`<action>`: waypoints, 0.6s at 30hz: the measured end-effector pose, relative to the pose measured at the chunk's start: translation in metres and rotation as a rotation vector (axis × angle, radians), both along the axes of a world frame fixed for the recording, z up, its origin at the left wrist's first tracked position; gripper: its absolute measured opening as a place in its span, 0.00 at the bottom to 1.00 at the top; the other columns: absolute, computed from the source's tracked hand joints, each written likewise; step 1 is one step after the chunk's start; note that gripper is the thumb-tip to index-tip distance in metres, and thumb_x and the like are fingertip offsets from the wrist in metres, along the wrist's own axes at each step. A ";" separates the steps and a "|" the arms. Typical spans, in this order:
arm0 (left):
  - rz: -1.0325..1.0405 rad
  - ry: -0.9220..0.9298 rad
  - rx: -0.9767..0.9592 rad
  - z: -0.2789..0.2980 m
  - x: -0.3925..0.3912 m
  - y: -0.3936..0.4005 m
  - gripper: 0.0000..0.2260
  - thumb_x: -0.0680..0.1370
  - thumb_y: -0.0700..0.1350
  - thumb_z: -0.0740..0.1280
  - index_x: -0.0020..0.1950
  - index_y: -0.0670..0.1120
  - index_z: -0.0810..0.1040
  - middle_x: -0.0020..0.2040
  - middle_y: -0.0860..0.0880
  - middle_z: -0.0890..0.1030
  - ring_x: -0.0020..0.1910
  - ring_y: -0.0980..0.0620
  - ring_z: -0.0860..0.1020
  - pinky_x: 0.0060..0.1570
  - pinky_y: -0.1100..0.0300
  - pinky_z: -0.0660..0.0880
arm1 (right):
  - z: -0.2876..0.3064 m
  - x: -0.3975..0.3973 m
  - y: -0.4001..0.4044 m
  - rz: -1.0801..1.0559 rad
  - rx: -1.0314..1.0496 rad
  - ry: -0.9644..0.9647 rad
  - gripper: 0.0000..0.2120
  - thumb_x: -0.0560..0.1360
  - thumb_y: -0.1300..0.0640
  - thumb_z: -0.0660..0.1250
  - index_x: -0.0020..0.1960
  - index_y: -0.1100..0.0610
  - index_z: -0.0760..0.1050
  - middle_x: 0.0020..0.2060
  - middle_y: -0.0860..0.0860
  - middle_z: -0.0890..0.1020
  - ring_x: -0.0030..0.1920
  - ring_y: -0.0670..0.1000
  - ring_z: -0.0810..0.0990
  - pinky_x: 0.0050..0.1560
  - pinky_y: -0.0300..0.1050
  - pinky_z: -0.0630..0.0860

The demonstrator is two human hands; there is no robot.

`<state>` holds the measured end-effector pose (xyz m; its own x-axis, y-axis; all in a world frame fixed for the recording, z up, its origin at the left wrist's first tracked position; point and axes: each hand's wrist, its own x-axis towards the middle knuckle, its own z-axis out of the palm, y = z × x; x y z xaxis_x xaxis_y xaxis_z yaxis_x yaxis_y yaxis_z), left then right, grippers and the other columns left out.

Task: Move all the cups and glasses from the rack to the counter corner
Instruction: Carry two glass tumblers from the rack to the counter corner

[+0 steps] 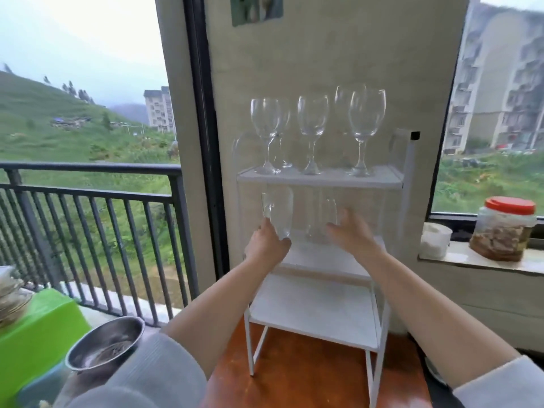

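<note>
A white three-tier rack (321, 179) stands on a brown wooden surface against the wall. Several clear wine glasses (312, 119) stand upright on its top shelf. My left hand (266, 244) grips a clear tumbler (279, 214) at the left of the middle tier, lifted slightly off the shelf. My right hand (351, 232) reaches into the middle tier, fingers around a second clear glass (329, 212) that is blurred and partly hidden behind my fingers. The bottom shelf holds nothing visible.
A steel bowl (106, 344) and a green box (38, 325) sit at lower left by the balcony railing (88, 195). On the window sill at right stand a red-lidded jar (504, 231) and a white cup (435, 240).
</note>
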<state>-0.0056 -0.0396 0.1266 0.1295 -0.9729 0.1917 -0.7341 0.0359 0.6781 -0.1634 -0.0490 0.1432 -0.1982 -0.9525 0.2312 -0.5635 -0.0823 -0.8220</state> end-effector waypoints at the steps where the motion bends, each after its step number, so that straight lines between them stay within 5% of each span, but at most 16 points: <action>1: 0.023 0.069 0.000 -0.002 -0.002 -0.012 0.23 0.74 0.45 0.64 0.67 0.41 0.63 0.62 0.42 0.73 0.56 0.41 0.75 0.56 0.47 0.75 | 0.000 -0.001 -0.013 0.004 0.016 -0.060 0.12 0.72 0.60 0.63 0.55 0.62 0.71 0.45 0.57 0.77 0.43 0.55 0.75 0.40 0.42 0.68; 2: 0.046 0.143 -0.009 -0.003 -0.003 -0.021 0.23 0.74 0.45 0.66 0.66 0.40 0.64 0.61 0.42 0.73 0.56 0.42 0.75 0.55 0.49 0.75 | 0.001 -0.002 -0.021 0.008 0.032 -0.118 0.05 0.73 0.61 0.62 0.47 0.61 0.73 0.37 0.54 0.78 0.38 0.54 0.76 0.34 0.39 0.69; 5: 0.113 0.343 -0.079 -0.003 -0.004 -0.048 0.22 0.73 0.42 0.68 0.62 0.37 0.66 0.60 0.40 0.71 0.53 0.43 0.74 0.51 0.53 0.73 | 0.002 0.002 -0.048 0.056 0.065 -0.307 0.16 0.73 0.64 0.60 0.27 0.58 0.67 0.10 0.46 0.70 0.16 0.42 0.69 0.17 0.31 0.63; 9: 0.030 0.545 -0.076 0.006 0.000 -0.059 0.05 0.74 0.40 0.67 0.47 0.40 0.75 0.42 0.46 0.75 0.40 0.48 0.75 0.40 0.62 0.71 | 0.001 0.006 -0.058 0.068 0.012 -0.522 0.18 0.72 0.65 0.61 0.26 0.56 0.62 0.08 0.46 0.64 0.11 0.41 0.64 0.18 0.32 0.62; 12: -0.044 0.663 -0.034 0.016 0.004 -0.055 0.13 0.74 0.40 0.68 0.32 0.45 0.68 0.30 0.48 0.69 0.28 0.54 0.67 0.23 0.70 0.66 | 0.002 0.006 -0.052 0.064 -0.008 -0.496 0.20 0.72 0.60 0.62 0.23 0.56 0.61 0.07 0.48 0.62 0.11 0.43 0.60 0.24 0.41 0.60; 18: -0.019 0.865 -0.091 0.009 0.008 -0.016 0.18 0.74 0.42 0.68 0.29 0.47 0.63 0.27 0.49 0.62 0.27 0.53 0.61 0.30 0.61 0.61 | -0.004 0.008 -0.012 0.059 -0.037 -0.565 0.31 0.72 0.59 0.62 0.10 0.57 0.61 0.08 0.47 0.60 0.12 0.44 0.57 0.24 0.41 0.57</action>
<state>0.0028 -0.0556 0.1359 0.2497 -0.9620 0.1101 0.0388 0.1236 0.9916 -0.1553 -0.0610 0.1387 -0.2474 -0.9590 0.1384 -0.0304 -0.1351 -0.9904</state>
